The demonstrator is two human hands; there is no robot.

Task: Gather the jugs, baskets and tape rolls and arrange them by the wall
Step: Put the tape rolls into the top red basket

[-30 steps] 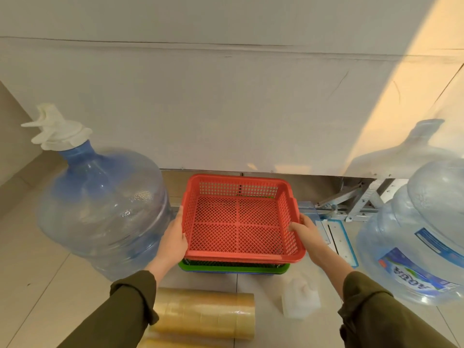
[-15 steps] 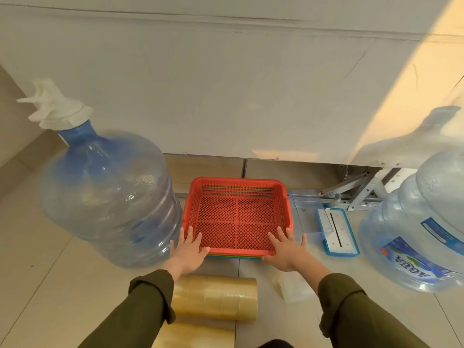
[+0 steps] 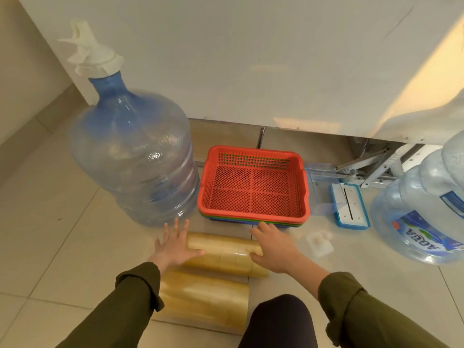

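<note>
Head view, looking down at a tiled floor [image 3: 50, 222] by a white wall panel [image 3: 251, 59]. Ctr frame: red basket [image 3: 253, 187] sits on top of a nested stack, w/ green and blue rims just showing under its front edge. The stack is on the floor, close to the panel's bottom edge. Left of it a big clear blue jug [image 3: 135, 159] stands upright, very near the baskets (touching or not, can't tell). Its neck points to upper left and its mouth is stuffed w/ a white paper wad [image 3: 93, 54]. At far right edge is a second jug [image 3: 424, 209] w/ a blue-and-white label, partly cut off by the frame and well apart from the baskets.

Lower ctr: two stacks of yellowish tape rolls lie on their sides, parallel. The far tape stack [image 3: 226, 254] is just below the basket stack. The near tape stack [image 3: 203, 300] is right below that, and the two appear to touch.

Left hand [image 3: 175, 247] is palm down at the left end of the far tape stack, fingers straight & spread, thumb lying across its top, wrapped round nothing. Right hand [image 3: 273, 249] is palm down at the right end of the same stack, fingers loose & only slightly bent, tips close to the baskets' front rim, gripping nothing. Both sleeves are olive green. A dark-clad knee [image 3: 278, 320] shows at bottom ctr.

Btw red basket and second jug: a clear plastic piece [image 3: 319, 179], a blue-framed plate [image 3: 350, 207] flat on the floor, and a small white plastic bit [image 3: 319, 243] lower down. Metal brackets [image 3: 369, 167] sit under the panel at mid right.
</note>
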